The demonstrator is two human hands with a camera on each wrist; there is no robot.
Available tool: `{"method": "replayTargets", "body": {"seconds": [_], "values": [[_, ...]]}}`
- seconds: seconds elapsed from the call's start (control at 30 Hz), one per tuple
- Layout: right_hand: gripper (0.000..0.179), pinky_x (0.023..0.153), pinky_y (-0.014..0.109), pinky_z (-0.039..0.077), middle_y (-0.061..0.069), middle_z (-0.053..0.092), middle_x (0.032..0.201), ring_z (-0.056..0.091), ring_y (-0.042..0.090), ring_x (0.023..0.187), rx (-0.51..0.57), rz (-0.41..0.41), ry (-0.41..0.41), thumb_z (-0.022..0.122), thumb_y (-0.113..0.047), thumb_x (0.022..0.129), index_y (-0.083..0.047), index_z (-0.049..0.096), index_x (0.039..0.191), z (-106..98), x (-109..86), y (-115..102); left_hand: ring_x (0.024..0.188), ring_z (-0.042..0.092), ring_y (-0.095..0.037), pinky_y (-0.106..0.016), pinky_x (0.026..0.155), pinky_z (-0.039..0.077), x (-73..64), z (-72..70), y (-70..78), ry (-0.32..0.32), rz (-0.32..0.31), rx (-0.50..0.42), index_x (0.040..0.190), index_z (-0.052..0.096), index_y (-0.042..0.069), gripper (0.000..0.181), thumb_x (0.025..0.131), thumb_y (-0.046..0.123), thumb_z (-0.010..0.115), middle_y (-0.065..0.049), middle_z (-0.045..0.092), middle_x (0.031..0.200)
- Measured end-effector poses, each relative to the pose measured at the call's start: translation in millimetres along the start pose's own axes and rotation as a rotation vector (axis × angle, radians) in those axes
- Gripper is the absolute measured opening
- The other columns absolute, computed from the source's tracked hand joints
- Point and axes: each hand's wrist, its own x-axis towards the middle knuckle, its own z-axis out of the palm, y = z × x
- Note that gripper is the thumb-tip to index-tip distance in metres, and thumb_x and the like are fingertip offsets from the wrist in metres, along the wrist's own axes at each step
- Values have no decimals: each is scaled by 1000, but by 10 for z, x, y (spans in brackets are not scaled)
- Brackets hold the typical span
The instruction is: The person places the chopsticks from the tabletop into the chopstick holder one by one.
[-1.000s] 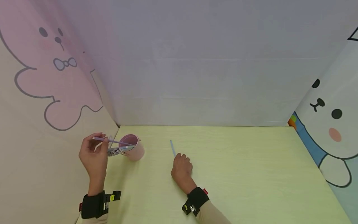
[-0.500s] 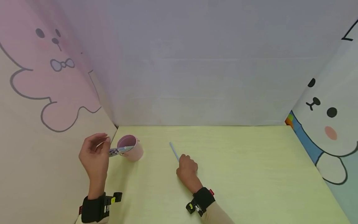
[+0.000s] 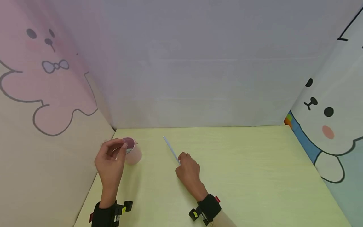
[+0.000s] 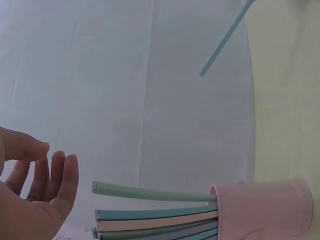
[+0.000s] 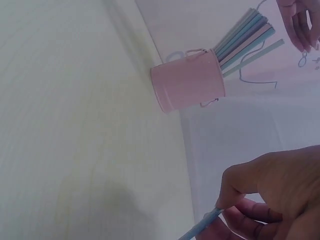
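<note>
My right hand [image 3: 188, 168] grips a thin pale blue stick [image 3: 171, 149] near its lower end. The rest of that stick slants up and left over the table; the right wrist view shows thumb and fingers pinching it. A pink bucket [image 3: 134, 156] with small handles stands at the table's left side. Several pastel sticks [image 4: 155, 212] lean in it, and a light green one [image 4: 150, 192] stands a little apart from the bundle. Beside their upper ends hovers my left hand [image 3: 110, 159], fingers loosely bent and holding nothing. In the head view it hides most of the sticks.
The pale yellow table [image 3: 241, 164] meets a light cloth wall [image 3: 198, 78] at its back edge. Printed cloth walls with cartoon animals flank it left and right, the left one close to my left hand.
The left hand has let go of a purple stick it held over the bucket, then shifted right. The right hand's blue stick now tilts further left and shows more of its length.
</note>
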Motion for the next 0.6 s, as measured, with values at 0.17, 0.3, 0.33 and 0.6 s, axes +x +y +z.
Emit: {"method": "replayTargets", "body": {"seconds": [0.17,0.3,0.33,0.6], "values": [[30,41,29,44,-2,63,84,61,17,65,48,-63,57,64,3,69,-12,64,95,-124,-37,-59,90,66,-31,-20,81,58,-96,132,-30,-54,5,-113,101,59,-25,23,78,-27,63,-42,55,100],[30,41,27,43,-4,62,85,59,14,66,62,-112,104,65,1,71,-13,64,97,-220,-69,-98,89,66,-27,-18,78,59,-158,256,-93,-125,-5,-118,104,59,-23,26,79,-26,64,-38,55,98],[29,41,27,43,-4,63,86,59,14,66,69,-130,118,65,1,71,-13,64,97,-238,-80,-106,89,65,-25,-18,78,59,-172,287,-111,-143,-17,-109,105,59,-22,26,79,-25,64,-36,55,98],[28,45,23,52,-3,63,88,63,10,68,173,-316,160,68,-2,75,-13,61,99,-299,-173,-185,84,67,-25,-28,71,63,-296,466,-147,-247,-163,-123,113,60,-12,31,83,-14,68,-28,61,100]]}}
